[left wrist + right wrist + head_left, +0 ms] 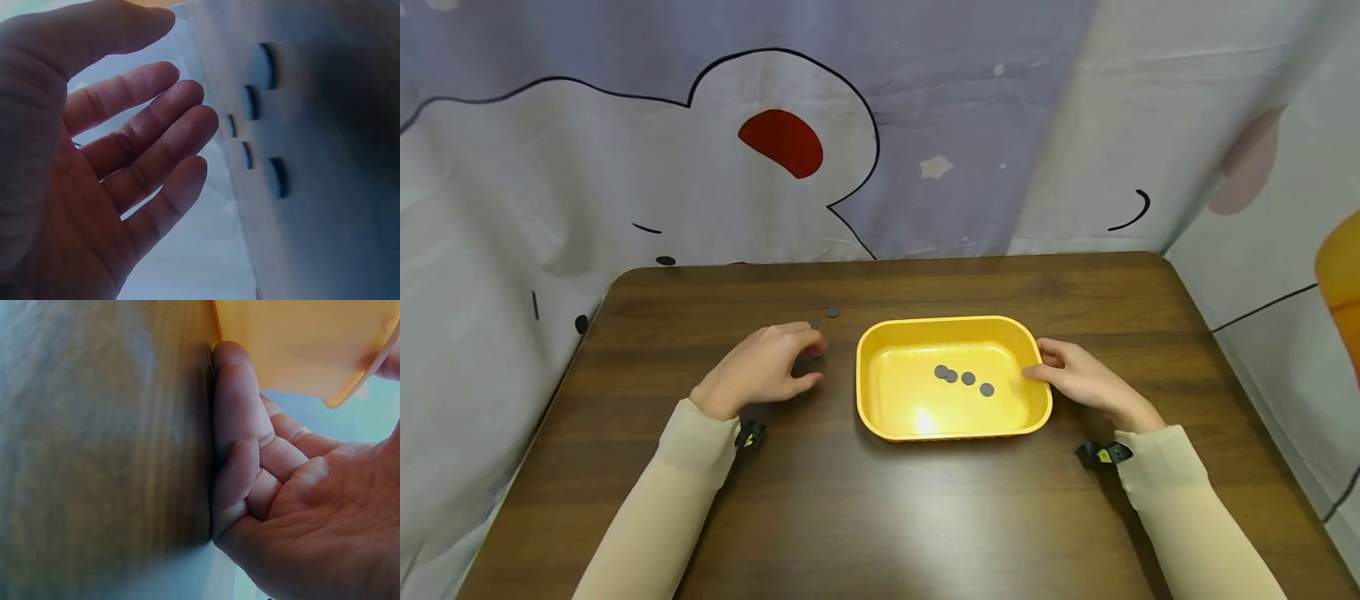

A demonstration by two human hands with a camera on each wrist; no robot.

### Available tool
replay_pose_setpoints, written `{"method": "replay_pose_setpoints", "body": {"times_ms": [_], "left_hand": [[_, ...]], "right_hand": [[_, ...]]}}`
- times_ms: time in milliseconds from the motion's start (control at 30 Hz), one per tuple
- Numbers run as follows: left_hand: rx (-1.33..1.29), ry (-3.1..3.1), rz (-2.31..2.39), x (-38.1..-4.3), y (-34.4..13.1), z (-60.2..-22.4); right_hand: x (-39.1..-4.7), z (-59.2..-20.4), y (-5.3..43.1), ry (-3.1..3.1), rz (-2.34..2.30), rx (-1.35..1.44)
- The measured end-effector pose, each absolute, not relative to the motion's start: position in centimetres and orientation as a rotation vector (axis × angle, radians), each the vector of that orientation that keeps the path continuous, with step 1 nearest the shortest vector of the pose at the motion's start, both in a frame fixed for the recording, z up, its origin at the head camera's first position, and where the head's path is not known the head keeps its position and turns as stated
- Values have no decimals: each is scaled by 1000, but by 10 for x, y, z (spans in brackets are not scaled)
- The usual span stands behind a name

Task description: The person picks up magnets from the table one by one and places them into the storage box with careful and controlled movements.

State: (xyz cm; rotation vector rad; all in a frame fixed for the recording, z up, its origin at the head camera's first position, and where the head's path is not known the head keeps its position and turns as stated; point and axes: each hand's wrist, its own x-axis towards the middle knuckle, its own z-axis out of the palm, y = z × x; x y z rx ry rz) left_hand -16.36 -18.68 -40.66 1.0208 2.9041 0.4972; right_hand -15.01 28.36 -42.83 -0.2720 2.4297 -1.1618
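A yellow plastic tray (880, 429) stands on the wooden table, with several small dark grey discs (968, 378) lying on its floor. My right hand (1078, 379) holds the tray's right end, thumb over the rim and the other fingers outside against the wall (300, 350). To the left of the tray, my left hand (767, 367) hovers over the table with its fingers loosely bent and apart, holding nothing. Several more discs (267, 66) lie on the table by its fingertips; in the head view the hand partly covers them, and one disc (832, 312) shows beyond it.
The brown wooden table (880, 517) ends at a patterned curtain (940, 125) behind and at the sides. An orange-yellow object (1341, 283) comes into the far right edge of the head view.
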Motion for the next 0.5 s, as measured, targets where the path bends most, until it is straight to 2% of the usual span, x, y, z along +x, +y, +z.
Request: {"method": "replay_pose_setpoints", "body": {"times_ms": [500], "left_hand": [[973, 2906, 384, -163, -197, -429]], "right_hand": [[-150, -430, 284, 2436, -1141, -265]]}}
